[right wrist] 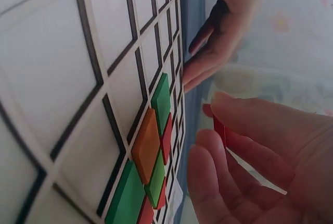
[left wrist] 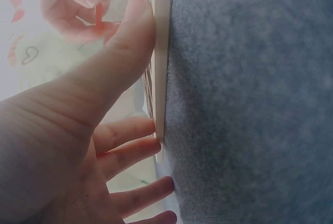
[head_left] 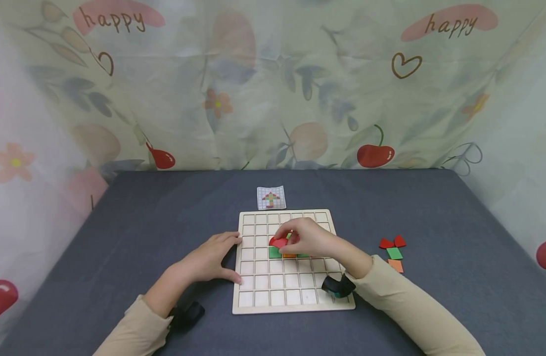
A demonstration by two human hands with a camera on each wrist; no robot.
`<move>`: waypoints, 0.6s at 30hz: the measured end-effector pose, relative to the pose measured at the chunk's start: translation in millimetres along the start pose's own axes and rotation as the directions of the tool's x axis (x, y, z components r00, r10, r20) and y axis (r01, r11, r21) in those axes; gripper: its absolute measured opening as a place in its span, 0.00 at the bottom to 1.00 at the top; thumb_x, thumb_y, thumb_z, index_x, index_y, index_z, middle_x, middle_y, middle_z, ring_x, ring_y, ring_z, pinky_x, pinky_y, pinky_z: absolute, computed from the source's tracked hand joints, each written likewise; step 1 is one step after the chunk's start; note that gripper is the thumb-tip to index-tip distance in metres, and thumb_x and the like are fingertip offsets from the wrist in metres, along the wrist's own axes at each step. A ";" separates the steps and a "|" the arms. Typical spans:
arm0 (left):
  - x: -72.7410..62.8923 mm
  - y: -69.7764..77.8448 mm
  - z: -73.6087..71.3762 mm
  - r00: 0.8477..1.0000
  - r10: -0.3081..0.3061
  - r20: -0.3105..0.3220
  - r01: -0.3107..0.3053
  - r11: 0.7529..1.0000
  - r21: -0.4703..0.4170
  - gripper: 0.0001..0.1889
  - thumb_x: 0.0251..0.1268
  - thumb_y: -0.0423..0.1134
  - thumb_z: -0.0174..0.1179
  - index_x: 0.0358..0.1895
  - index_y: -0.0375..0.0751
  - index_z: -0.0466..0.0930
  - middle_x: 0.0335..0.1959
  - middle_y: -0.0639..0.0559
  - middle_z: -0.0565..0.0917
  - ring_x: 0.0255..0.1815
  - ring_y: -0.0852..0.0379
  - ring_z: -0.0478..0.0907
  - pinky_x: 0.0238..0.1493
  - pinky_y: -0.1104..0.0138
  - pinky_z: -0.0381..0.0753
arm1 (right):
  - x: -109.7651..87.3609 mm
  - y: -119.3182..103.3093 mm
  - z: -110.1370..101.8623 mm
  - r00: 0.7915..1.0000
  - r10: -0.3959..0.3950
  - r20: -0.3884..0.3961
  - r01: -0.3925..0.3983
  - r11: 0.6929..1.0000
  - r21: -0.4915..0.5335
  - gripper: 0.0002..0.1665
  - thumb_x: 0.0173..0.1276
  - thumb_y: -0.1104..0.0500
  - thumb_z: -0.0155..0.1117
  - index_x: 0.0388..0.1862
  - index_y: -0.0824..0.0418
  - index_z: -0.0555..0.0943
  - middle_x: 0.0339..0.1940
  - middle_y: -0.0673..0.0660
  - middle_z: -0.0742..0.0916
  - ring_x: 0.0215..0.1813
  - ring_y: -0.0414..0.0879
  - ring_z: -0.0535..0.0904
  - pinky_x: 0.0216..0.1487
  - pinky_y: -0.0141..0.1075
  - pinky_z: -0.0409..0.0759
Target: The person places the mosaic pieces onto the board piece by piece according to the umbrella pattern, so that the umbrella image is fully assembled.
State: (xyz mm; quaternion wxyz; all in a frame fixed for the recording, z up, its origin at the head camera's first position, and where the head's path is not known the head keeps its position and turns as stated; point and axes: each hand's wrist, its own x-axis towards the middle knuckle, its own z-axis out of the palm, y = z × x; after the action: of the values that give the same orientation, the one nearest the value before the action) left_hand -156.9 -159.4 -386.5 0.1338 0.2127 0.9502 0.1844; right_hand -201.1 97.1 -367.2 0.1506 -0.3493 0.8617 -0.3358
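Reading the wooden board (head_left: 295, 311) as a clock face, I am noting the following. The right hand (head_left: 306, 238) is pinching a red tile (right wrist: 219, 130) above the board, toward 11 o'clock of centre; this grip is closing thumb to fingertips on it, with only the tile's thickness between. The left hand (head_left: 212, 254) is touching the 9 o'clock edge, fingers extended, its grip spread and carrying nothing. A green tile (head_left: 275, 252) and an orange tile (right wrist: 146, 146) are lying on the grid; a loose green tile (head_left: 394, 253) is resting on the desk (head_left: 166, 207) at 3 o'clock. In my judgement the red tile is handling as light, stiff and rather slippery, hardly fragile; opposite edges are offering the surest hold.
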 end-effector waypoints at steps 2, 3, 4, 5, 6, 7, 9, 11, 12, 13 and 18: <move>0.2 -0.3 0.1 1.000 0.001 0.001 -0.001 1.000 0.001 0.49 0.41 0.59 0.71 0.66 0.34 0.64 0.69 0.40 0.64 0.70 0.40 0.60 0.68 0.49 0.61 | 2.0 -1.2 1.8 1.000 -0.010 0.012 0.010 1.000 0.002 0.11 0.57 0.62 0.68 0.40 0.61 0.84 0.36 0.54 0.86 0.30 0.34 0.78 0.35 0.25 0.75; 0.3 -0.4 0.2 1.000 0.002 0.001 -0.002 1.000 0.001 0.49 0.41 0.59 0.71 0.66 0.34 0.64 0.69 0.40 0.64 0.70 0.40 0.60 0.68 0.49 0.61 | 2.9 -2.4 2.5 1.000 -0.013 0.017 0.013 1.000 -0.003 0.11 0.57 0.62 0.67 0.41 0.60 0.84 0.37 0.54 0.86 0.30 0.34 0.77 0.35 0.25 0.75; 0.3 -0.4 0.3 1.000 0.003 0.000 -0.003 1.000 0.000 0.49 0.41 0.59 0.71 0.66 0.34 0.64 0.69 0.40 0.64 0.70 0.40 0.60 0.68 0.49 0.61 | 3.9 -3.6 3.3 1.000 -0.014 0.021 0.015 1.000 -0.007 0.11 0.57 0.61 0.67 0.41 0.60 0.84 0.37 0.54 0.86 0.31 0.34 0.78 0.35 0.25 0.75; 0.2 -0.5 0.3 1.000 0.004 -0.001 -0.004 1.000 -0.001 0.49 0.41 0.58 0.71 0.66 0.34 0.64 0.69 0.40 0.64 0.70 0.40 0.60 0.68 0.49 0.61 | 5.2 -4.2 4.5 1.000 -0.019 0.022 0.019 1.000 -0.013 0.12 0.57 0.61 0.67 0.41 0.60 0.84 0.37 0.54 0.86 0.31 0.34 0.77 0.35 0.25 0.74; 0.2 -0.4 0.4 1.000 0.005 -0.002 -0.005 1.000 -0.002 0.49 0.41 0.58 0.71 0.66 0.34 0.64 0.69 0.40 0.64 0.70 0.40 0.60 0.68 0.49 0.61 | 6.6 -4.8 5.6 1.000 -0.022 0.021 0.023 0.999 -0.022 0.12 0.57 0.61 0.67 0.41 0.60 0.84 0.37 0.54 0.85 0.31 0.34 0.77 0.36 0.25 0.74; 0.1 -0.4 0.4 1.000 0.006 -0.002 -0.006 1.000 -0.003 0.49 0.41 0.58 0.71 0.66 0.34 0.64 0.69 0.39 0.64 0.70 0.40 0.60 0.68 0.49 0.61 | 7.8 -5.9 6.7 0.999 -0.028 0.020 0.029 0.999 -0.036 0.12 0.57 0.61 0.68 0.42 0.60 0.84 0.37 0.53 0.85 0.31 0.35 0.77 0.36 0.25 0.74; 0.0 -0.3 0.3 1.000 0.002 -0.001 -0.002 1.000 -0.005 0.49 0.41 0.59 0.71 0.66 0.34 0.64 0.69 0.40 0.64 0.70 0.40 0.60 0.68 0.49 0.61 | 10.8 -7.0 9.4 0.999 -0.048 0.015 0.049 0.996 -0.073 0.12 0.57 0.60 0.68 0.41 0.60 0.84 0.35 0.53 0.84 0.31 0.36 0.76 0.36 0.24 0.73; 0.0 -0.2 0.2 1.000 -0.004 0.001 0.004 1.000 -0.005 0.49 0.41 0.59 0.71 0.66 0.35 0.64 0.69 0.40 0.64 0.70 0.40 0.60 0.68 0.48 0.61 | 13.9 -7.9 12.1 0.998 -0.067 0.011 0.068 0.992 -0.110 0.12 0.56 0.61 0.69 0.41 0.60 0.84 0.33 0.53 0.83 0.31 0.38 0.75 0.35 0.23 0.71; 0.1 -0.1 0.2 1.000 -0.007 0.002 0.007 1.000 -0.005 0.49 0.41 0.59 0.71 0.66 0.35 0.64 0.69 0.40 0.64 0.70 0.40 0.60 0.68 0.48 0.61 | 15.2 -8.4 13.4 0.997 -0.076 0.012 0.077 0.989 -0.126 0.12 0.56 0.61 0.69 0.40 0.60 0.85 0.32 0.53 0.82 0.31 0.39 0.74 0.34 0.23 0.71; 0.1 0.0 0.1 1.000 -0.009 0.003 0.009 1.000 -0.005 0.49 0.41 0.59 0.71 0.66 0.35 0.64 0.69 0.40 0.64 0.70 0.40 0.60 0.68 0.48 0.61 | 16.5 -9.0 14.5 0.996 -0.083 0.014 0.085 0.987 -0.139 0.12 0.56 0.61 0.69 0.40 0.61 0.85 0.31 0.53 0.82 0.30 0.40 0.74 0.33 0.23 0.70; 0.0 -0.1 -0.3 1.000 -0.010 0.004 0.010 1.000 -0.004 0.49 0.41 0.60 0.71 0.66 0.35 0.64 0.69 0.40 0.64 0.70 0.40 0.60 0.68 0.48 0.62 | 20.8 -13.0 18.1 0.997 -0.069 0.034 0.074 0.984 -0.165 0.12 0.57 0.60 0.69 0.41 0.61 0.85 0.33 0.53 0.83 0.32 0.41 0.74 0.33 0.24 0.69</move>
State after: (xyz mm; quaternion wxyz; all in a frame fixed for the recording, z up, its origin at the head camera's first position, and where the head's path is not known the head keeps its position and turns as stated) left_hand -157.1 -159.6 -386.3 0.1370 0.2080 0.9506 0.1853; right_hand -200.4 67.0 -372.0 0.1207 -0.3958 0.8715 -0.2631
